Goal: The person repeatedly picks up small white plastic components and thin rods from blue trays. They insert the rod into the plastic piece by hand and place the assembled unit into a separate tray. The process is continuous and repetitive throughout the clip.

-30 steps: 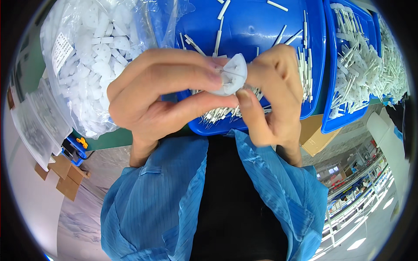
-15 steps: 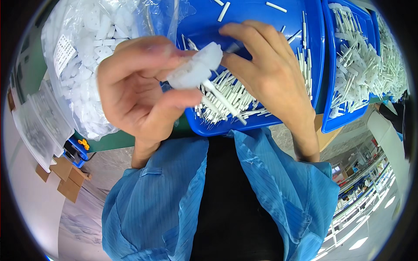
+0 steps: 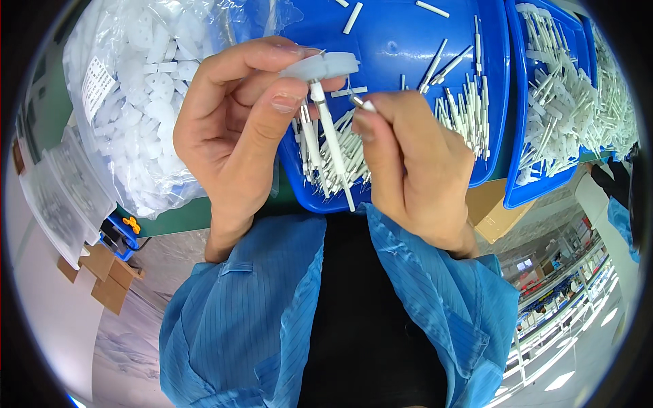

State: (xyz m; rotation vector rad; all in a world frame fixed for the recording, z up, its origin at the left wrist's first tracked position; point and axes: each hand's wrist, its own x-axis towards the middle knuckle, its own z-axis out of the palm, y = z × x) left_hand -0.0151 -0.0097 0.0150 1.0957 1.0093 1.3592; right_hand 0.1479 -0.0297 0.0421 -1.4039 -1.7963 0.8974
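My left hand (image 3: 238,129) is closed on a translucent white plastic disc (image 3: 320,66), pinching it between thumb and fingers. White rods with metal ends hang down from the disc; the front rod (image 3: 330,136) shows most clearly. To the right of the disc, my right hand (image 3: 415,149) pinches another rod (image 3: 362,103) between thumb and forefinger. Its metal tip points toward the disc and stands apart from it; most of this rod is hidden by the fingers. Below both hands, many loose rods (image 3: 466,115) lie in a blue tray (image 3: 401,58).
At the left stands a clear plastic bag (image 3: 146,197) full of white plastic pieces. A second blue tray (image 3: 537,194) at the right holds rods joined to white pieces. Clear plastic containers (image 3: 64,190) and a cardboard box (image 3: 112,282) are at the far left.
My left hand has tilted the disc nearly level, its rods now hanging down. My right hand has moved down toward me, its fingers now closed on a rod.
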